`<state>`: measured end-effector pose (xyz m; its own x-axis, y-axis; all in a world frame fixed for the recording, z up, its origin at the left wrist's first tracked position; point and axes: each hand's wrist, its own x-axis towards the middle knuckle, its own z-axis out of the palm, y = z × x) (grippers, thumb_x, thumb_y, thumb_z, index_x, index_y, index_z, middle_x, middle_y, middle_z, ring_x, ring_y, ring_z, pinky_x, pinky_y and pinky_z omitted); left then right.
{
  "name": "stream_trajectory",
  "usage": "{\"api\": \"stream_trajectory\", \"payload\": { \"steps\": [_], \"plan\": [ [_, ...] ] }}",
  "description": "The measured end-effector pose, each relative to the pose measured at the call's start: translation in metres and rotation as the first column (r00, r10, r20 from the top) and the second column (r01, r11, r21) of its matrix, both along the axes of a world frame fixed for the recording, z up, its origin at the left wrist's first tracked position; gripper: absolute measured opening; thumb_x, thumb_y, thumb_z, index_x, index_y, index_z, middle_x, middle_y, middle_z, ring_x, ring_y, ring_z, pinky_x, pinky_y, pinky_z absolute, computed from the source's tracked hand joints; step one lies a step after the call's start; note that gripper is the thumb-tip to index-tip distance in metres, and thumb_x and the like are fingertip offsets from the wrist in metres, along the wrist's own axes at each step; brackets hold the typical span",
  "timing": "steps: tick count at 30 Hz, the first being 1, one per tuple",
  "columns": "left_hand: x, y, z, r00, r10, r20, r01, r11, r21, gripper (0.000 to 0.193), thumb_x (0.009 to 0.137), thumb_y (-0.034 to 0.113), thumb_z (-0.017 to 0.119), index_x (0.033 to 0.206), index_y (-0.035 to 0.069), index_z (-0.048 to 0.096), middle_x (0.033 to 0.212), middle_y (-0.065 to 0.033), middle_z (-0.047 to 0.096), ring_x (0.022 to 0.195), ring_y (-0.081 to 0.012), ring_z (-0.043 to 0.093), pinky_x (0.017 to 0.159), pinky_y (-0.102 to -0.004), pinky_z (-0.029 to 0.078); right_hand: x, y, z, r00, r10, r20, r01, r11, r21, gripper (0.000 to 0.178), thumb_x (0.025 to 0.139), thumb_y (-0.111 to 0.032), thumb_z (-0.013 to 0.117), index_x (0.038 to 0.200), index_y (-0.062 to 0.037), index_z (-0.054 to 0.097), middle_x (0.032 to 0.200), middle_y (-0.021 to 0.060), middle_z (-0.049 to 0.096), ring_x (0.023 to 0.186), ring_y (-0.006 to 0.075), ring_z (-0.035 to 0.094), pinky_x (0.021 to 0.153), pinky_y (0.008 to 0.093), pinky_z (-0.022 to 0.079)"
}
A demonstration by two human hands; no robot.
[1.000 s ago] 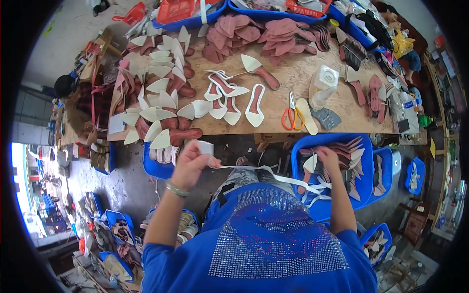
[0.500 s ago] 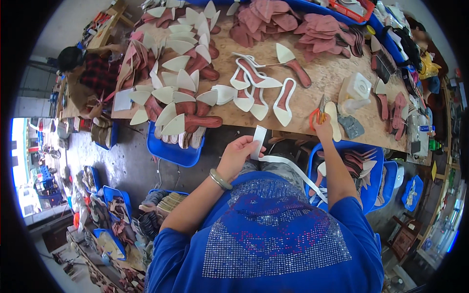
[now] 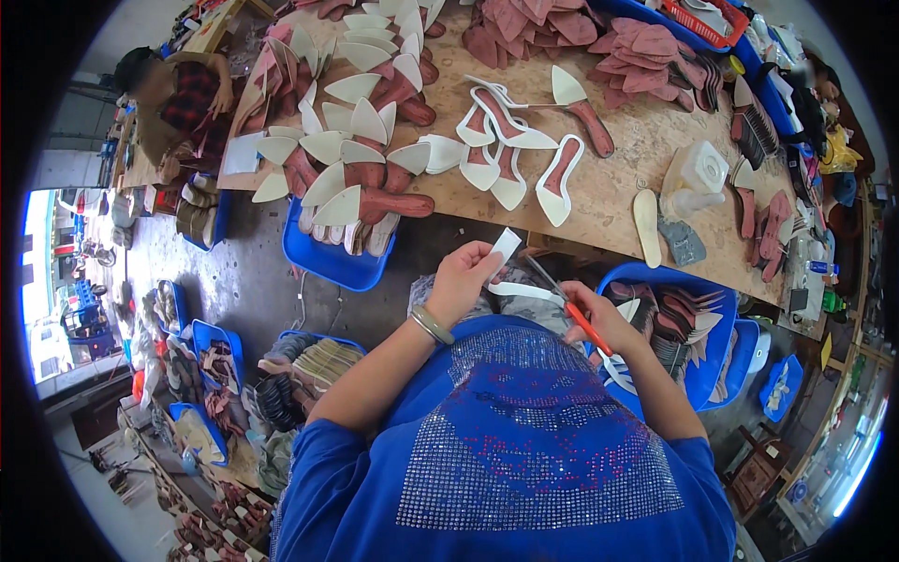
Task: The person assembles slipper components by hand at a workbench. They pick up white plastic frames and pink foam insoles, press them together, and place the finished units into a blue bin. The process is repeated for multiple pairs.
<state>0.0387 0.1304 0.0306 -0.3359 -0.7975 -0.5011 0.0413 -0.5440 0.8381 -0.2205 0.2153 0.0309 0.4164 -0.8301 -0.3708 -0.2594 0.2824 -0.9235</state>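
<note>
My left hand [image 3: 466, 279] is closed on a white strip [image 3: 507, 244], its short end standing up past the fingertips. A longer length of the same strip trails to the right toward my lap. My right hand [image 3: 604, 320] grips scissors [image 3: 587, 330] with orange-red handles, the blades pointing up and left toward the strip. On the table just beyond lie several red-brown shoe insoles edged in white [image 3: 554, 195]. A cream sole-shaped piece [image 3: 646, 229] rests near the table's front edge beside a dark grey slab [image 3: 682, 242].
Stacked white-and-red insoles [image 3: 361, 201] cover the table's left; red-brown pieces [image 3: 529, 33] pile up at the back. A translucent plastic container [image 3: 695, 173] stands on the right. Blue bins [image 3: 342, 270] sit below the table edge. Another person [image 3: 187, 98] is at the far left.
My right hand has lifted the scissors off the table and brought them down and left to the strip. My left hand still holds the strip, its end now tilted to the right.
</note>
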Motion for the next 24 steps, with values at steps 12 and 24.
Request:
{"api": "stream_trajectory", "payload": {
  "steps": [12, 24],
  "plan": [
    [-0.008, 0.023, 0.021, 0.992, 0.09, 0.084, -0.094, 0.995, 0.045, 0.014, 0.09, 0.014, 0.059, 0.094, 0.001, 0.061, 0.079, -0.0017, 0.064, 0.07, -0.0052, 0.056, 0.064, -0.0198, 0.045, -0.005, -0.015, 0.019, 0.953, 0.114, -0.28, -0.144, 0.986, -0.088, 0.074, 0.065, -0.048, 0.08, 0.119, -0.0095, 0.047, 0.084, 0.0106, 0.06, 0.079, 0.0267, 0.061, 0.072, 0.0352, 0.046],
    [-0.01, 0.036, 0.015, 0.995, 0.09, 0.032, -0.092, 0.995, 0.038, 0.016, 0.09, 0.014, 0.058, 0.096, -0.001, 0.061, 0.08, -0.002, 0.063, 0.07, -0.0052, 0.055, 0.064, -0.0198, 0.044, 0.012, -0.034, 0.033, 0.945, 0.223, -0.238, -0.236, 0.971, -0.03, 0.071, 0.063, -0.045, 0.082, 0.117, -0.0092, 0.051, 0.084, 0.0108, 0.062, 0.078, 0.0268, 0.061, 0.071, 0.0352, 0.047]
  ]
}}
